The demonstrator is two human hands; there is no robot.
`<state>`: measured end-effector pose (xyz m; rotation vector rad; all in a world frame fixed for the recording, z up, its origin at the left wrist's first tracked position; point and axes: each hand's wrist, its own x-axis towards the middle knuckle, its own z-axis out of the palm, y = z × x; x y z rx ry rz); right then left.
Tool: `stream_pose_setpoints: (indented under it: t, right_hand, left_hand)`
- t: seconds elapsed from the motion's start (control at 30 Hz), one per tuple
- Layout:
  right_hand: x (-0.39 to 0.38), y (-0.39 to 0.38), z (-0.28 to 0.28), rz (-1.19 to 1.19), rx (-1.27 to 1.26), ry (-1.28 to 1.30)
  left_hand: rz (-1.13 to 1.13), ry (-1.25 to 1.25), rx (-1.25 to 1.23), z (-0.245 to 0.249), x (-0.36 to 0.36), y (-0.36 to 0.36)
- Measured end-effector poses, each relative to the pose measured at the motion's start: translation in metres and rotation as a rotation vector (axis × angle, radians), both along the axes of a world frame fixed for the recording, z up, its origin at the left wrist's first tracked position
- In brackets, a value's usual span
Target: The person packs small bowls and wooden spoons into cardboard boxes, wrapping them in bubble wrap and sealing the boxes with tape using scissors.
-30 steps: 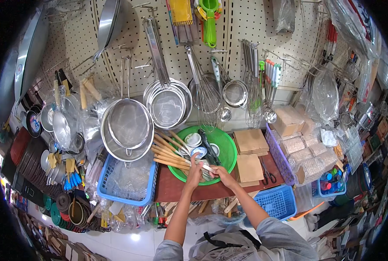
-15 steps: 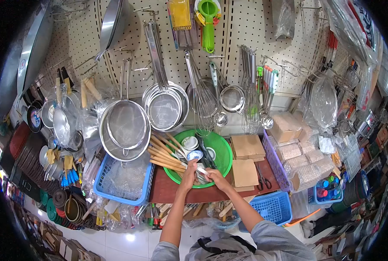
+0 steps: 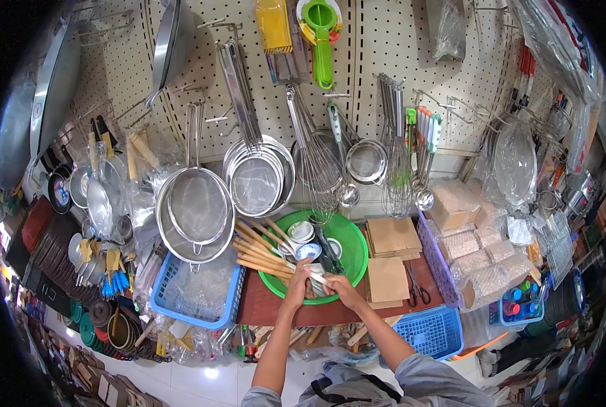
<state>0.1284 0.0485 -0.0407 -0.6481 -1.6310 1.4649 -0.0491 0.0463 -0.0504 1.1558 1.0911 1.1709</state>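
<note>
Both my hands work at the front of a green plastic basin (image 3: 357,268). My left hand (image 3: 299,283) is closed around the near end of a white, smooth-looking piece (image 3: 318,277), its kind not clear. My right hand (image 3: 342,290) pinches the same piece from the other side. Small white dishes, among them a blue-patterned bowl (image 3: 308,252), lie just behind my hands. A dark plastic-wrapped bundle (image 3: 327,254) leans across the basin beside them. Several wooden-handled utensils (image 3: 259,254) rest over its left rim, close to my left hand.
Left of the basin stands a blue basket (image 3: 232,302) with clear plastic. Brown cardboard pieces (image 3: 388,279) and scissors (image 3: 420,288) lie right, near a purple basket (image 3: 439,261) of wrapped boxes. Strainers (image 3: 196,203) and whisks (image 3: 313,166) hang low over the table.
The view has shifted slightly, so the whole scene sits a little lower. My hands stay together on the white piece, with the right hand's fingers slightly moved.
</note>
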Motion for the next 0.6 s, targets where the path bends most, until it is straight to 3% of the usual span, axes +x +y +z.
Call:
stream_pose_setpoints:
  t: [0.07,0.2,0.27,0.43,0.53,0.6]
  right_hand:
    - [0.001,0.005,-0.009,-0.002,0.158,0.007]
    - [0.004,0.002,-0.016,-0.045,0.028,-0.008]
    - [0.002,0.001,-0.011,-0.024,-0.026,0.017]
    - [0.005,0.003,-0.003,0.013,0.020,0.023]
    - [0.004,0.008,-0.020,0.005,0.136,0.065]
    - [0.001,0.009,-0.029,-0.036,0.136,0.070]
  left_hand:
    - [-0.054,-0.017,-0.020,0.011,0.003,-0.006]
    - [-0.056,0.299,0.036,0.020,0.004,-0.007]
    - [-0.057,0.165,0.011,-0.003,-0.002,0.002]
    - [-0.103,-0.213,-0.177,-0.003,-0.006,0.002]
    - [-0.101,-0.121,-0.063,0.003,0.001,-0.001]
    - [-0.090,0.082,0.037,0.012,0.006,-0.008]
